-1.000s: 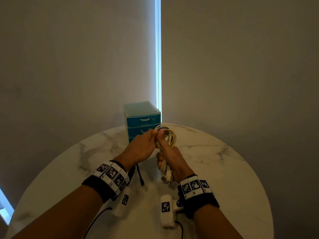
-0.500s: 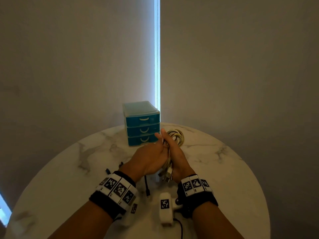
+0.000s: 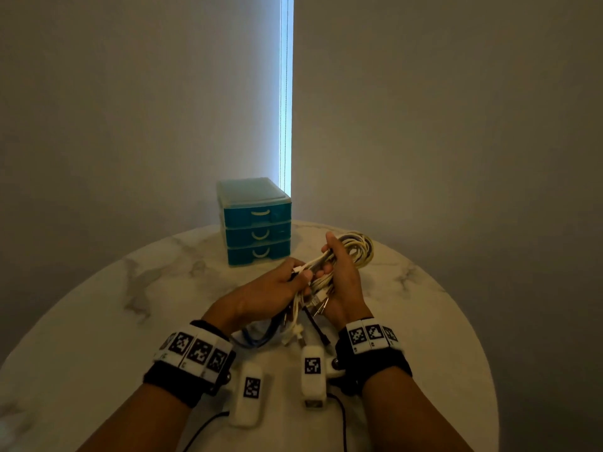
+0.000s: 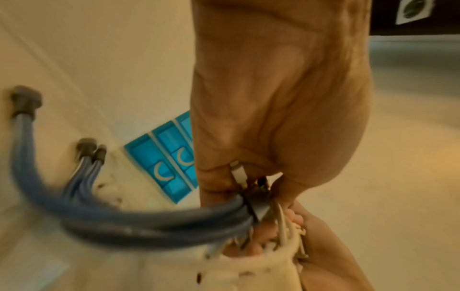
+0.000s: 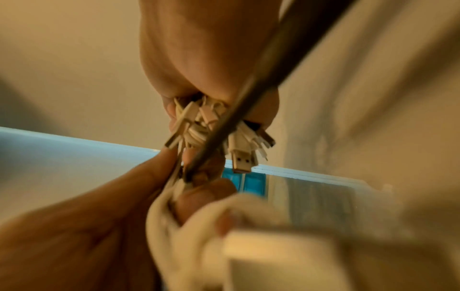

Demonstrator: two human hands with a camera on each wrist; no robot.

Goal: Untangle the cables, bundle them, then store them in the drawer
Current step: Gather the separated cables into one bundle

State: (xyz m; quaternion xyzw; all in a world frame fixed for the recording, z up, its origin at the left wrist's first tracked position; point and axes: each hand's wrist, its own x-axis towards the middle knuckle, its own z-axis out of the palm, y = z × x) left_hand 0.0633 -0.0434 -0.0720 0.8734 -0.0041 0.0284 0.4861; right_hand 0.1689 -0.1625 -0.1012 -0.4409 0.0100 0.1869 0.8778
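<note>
While both hands grip it, the coiled bundle of cream-white cables hangs above the round marble table.
Right hand wraps the coil; left hand pinches loose cable ends; teal plastic three-drawer unit stands at the far edge.

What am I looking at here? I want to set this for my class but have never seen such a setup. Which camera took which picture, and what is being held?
No machine: a person works bare-handed, with a camera on the head and one strapped to each wrist. The head view looks down on a round marble table with a small blue drawer unit, all drawers closed. The right hand grips a bunch of white cables; the left hand pinches one end. The two close, blurry pictures are the wrist views: one shows blue cables, the other USB plugs.
</note>
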